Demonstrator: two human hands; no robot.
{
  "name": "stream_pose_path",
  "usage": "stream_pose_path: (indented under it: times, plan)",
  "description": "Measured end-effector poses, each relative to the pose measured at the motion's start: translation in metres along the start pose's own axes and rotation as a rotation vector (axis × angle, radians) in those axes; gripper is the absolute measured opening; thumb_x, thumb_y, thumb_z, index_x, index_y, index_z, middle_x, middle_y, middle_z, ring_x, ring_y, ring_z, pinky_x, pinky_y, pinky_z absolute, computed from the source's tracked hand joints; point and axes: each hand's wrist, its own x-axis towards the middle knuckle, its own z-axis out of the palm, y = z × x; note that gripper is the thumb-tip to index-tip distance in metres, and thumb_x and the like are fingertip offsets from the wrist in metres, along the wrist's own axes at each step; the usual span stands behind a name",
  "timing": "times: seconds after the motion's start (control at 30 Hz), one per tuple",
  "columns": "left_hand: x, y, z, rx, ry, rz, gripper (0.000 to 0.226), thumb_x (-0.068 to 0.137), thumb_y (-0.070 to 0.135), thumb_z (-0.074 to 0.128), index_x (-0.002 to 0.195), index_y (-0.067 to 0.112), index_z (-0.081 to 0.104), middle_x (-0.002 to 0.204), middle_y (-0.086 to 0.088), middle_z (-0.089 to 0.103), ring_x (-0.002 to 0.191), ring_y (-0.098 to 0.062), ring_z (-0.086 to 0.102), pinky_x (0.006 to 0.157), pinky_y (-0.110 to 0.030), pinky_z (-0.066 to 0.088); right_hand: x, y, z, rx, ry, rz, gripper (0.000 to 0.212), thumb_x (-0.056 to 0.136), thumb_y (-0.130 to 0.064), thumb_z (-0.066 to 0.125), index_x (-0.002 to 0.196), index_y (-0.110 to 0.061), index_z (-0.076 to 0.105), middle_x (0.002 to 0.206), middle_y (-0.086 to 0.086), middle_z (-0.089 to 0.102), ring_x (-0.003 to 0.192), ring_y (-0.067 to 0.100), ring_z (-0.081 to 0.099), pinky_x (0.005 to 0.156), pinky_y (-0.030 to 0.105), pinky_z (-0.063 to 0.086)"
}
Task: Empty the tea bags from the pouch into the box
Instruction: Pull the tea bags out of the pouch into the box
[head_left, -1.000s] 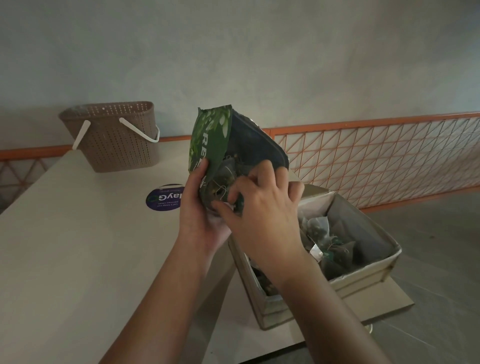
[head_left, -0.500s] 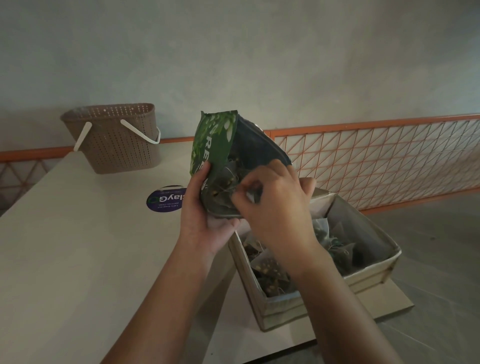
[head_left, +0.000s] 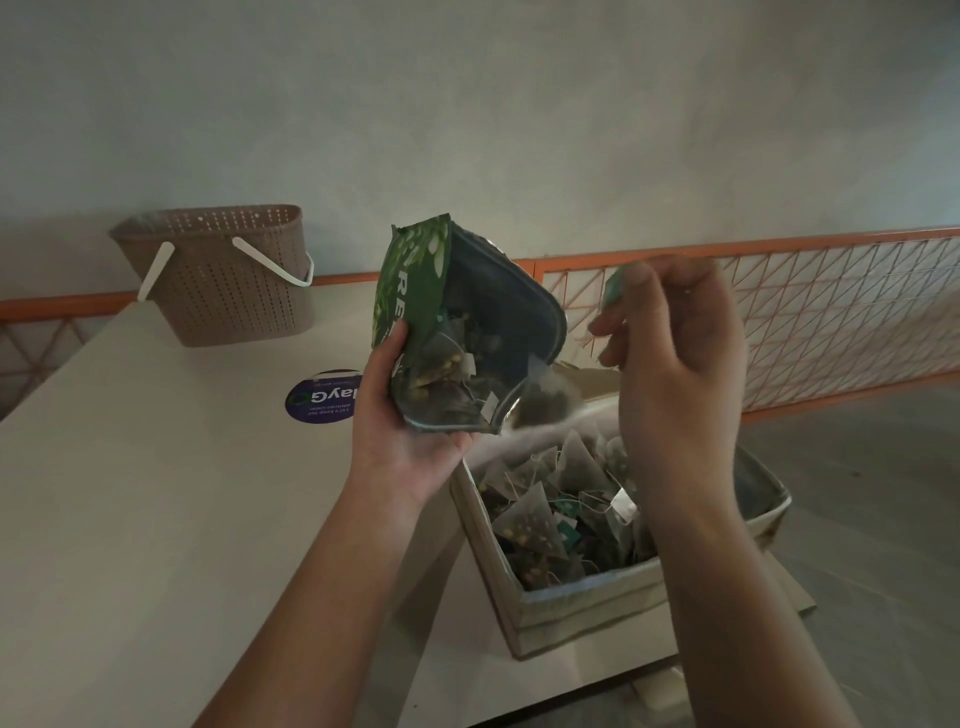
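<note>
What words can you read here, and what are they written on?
"RE": white letters on the green pouch; the left hand hides the rest.
"layG": upside down on the round purple sticker on the table; its start is hidden.
Small lines under it: too small to read.
Tea bag tags in the box: no readable words.

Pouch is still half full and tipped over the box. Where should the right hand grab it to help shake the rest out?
Probably the raised sealed end of the pouch, from above. The left hand already grips the lower edge near the mouth, which faces down towards the box; pinching the flat top leaves the opening clear. The right hand is blurred.
</note>
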Motion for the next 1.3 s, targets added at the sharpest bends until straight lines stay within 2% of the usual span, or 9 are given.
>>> stream_pose_path:
  times: [0.2,0.33,0.57,0.67,0.77,0.83,0.97,1.13,1.3]
  plan:
    - [-0.001,-0.001,0.002,0.002,0.017,0.022,0.063,0.086,0.048,0.065,0.143,0.021,0.058,0.150,-0.006,0.055,0.140,-0.029,0.050,0.116,-0.047,0.037,-0.008,0.022,-0.010,-0.268,-0.208,0.118,0.006,0.089,-0.014,0.063,0.088,-0.020,0.065,0.078,-0.006,0.060,0.064,0.004,0.051,0.058,0.014,0.041]
    - [-0.002,-0.001,0.004,0.027,0.039,0.058,0.069,0.084,0.048,0.065,0.146,0.021,0.054,0.154,-0.004,0.050,0.140,-0.024,0.049,0.112,-0.042,0.042,-0.018,0.041,-0.004,-0.532,-0.261,0.034,0.013,0.082,-0.029,0.070,0.095,-0.032,0.069,0.106,-0.007,0.048,0.100,0.014,0.050,0.081,0.026,0.046]
    - [-0.006,-0.006,0.010,0.014,0.000,0.045,0.042,0.083,0.043,0.061,0.112,0.014,0.071,0.109,-0.005,0.070,0.093,-0.022,0.071,0.077,-0.032,0.061,-0.031,0.050,0.013,-0.988,-0.331,-0.130,0.033,0.083,-0.048,0.069,0.114,-0.038,0.067,0.108,-0.002,0.057,0.102,0.021,0.057,0.078,0.037,0.053]
    - [-0.008,-0.006,0.011,0.031,0.009,0.054,0.044,0.079,0.045,0.062,0.109,0.014,0.073,0.109,-0.006,0.071,0.089,-0.023,0.073,0.072,-0.033,0.061,-0.030,0.049,0.014,-1.015,-0.283,-0.196,0.020,0.082,-0.040,0.071,0.101,-0.036,0.072,0.097,-0.005,0.065,0.089,0.018,0.062,0.067,0.029,0.047]
    - [-0.008,-0.005,0.011,0.039,0.025,0.050,0.051,0.079,0.046,0.062,0.119,0.016,0.069,0.125,-0.008,0.063,0.107,-0.026,0.066,0.081,-0.039,0.059,-0.027,0.048,0.013,-0.975,-0.251,-0.158,0.005,0.083,-0.031,0.070,0.086,-0.031,0.074,0.086,-0.008,0.063,0.083,0.014,0.059,0.056,0.024,0.043]
    - [-0.008,-0.004,0.011,0.038,0.035,0.054,0.051,0.081,0.047,0.062,0.122,0.018,0.068,0.132,-0.008,0.059,0.117,-0.027,0.060,0.089,-0.041,0.056,-0.025,0.048,0.011,-0.950,-0.261,-0.106,0.008,0.087,-0.031,0.067,0.090,-0.030,0.074,0.090,-0.009,0.063,0.087,0.012,0.057,0.056,0.025,0.045]
    - [-0.009,-0.005,0.014,0.021,0.041,0.042,0.051,0.080,0.045,0.063,0.124,0.018,0.068,0.129,-0.006,0.061,0.107,-0.024,0.065,0.085,-0.036,0.059,-0.023,0.047,0.010,-0.991,-0.322,-0.076,0.023,0.090,-0.033,0.061,0.112,-0.032,0.069,0.106,-0.009,0.062,0.096,0.011,0.057,0.060,0.023,0.041]
    - [-0.010,-0.006,0.014,0.034,0.059,0.048,0.069,0.079,0.044,0.065,0.142,0.015,0.058,0.126,-0.004,0.061,0.103,-0.022,0.066,0.078,-0.035,0.060,-0.022,0.046,0.009,-1.052,-0.366,-0.067,0.010,0.089,-0.031,0.062,0.093,-0.029,0.071,0.097,-0.008,0.061,0.088,0.010,0.056,0.056,0.022,0.041]
    - [-0.009,-0.006,0.013,0.036,0.056,0.035,0.067,0.077,0.044,0.065,0.138,0.017,0.061,0.129,-0.006,0.059,0.114,-0.025,0.059,0.088,-0.038,0.056,-0.022,0.045,0.011,-1.020,-0.404,-0.041,0.017,0.091,-0.030,0.060,0.105,-0.027,0.068,0.104,-0.006,0.058,0.090,0.012,0.057,0.060,0.022,0.041]
